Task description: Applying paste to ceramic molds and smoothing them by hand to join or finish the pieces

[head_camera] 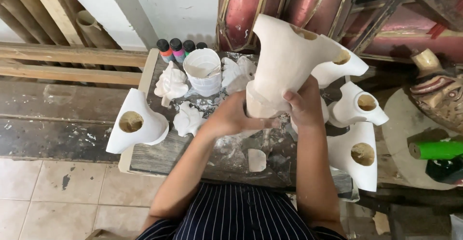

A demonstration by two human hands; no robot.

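White plaster cast (pixel 284 61), the largest piece in view, is held upright above the tabletop (pixel 231 160) by both hands. Its narrow base is gripped between them and its wide top, with a round hole near the rim, flares up and away from the person. The left hand (pixel 231 117) is wrapped around the base from the left side, fingers pressed against the cast's lower edge. The right hand (pixel 304 104) is clasped on the base from the right, with the thumb laid across the front face.

Just right of the right hand, three more white casts of the same flared shape are stacked close together: one (pixel 340 66) behind the held piece, one (pixel 359 106) beside the wrist, and one (pixel 359 155) lower down, each showing a round hole. Well to the left of the left hand, another such cast (pixel 137 124) is lying at the tabletop's edge with its hole facing up.

Beyond the left hand a white bucket (pixel 203 71) is standing, and small white sculpted pieces (pixel 172 83) are set around it. Behind the bucket, a row of small paint bottles (pixel 174 50) with dark caps is lined up. Far right of the right hand, a green roll (pixel 436 149) is lying on a round board.
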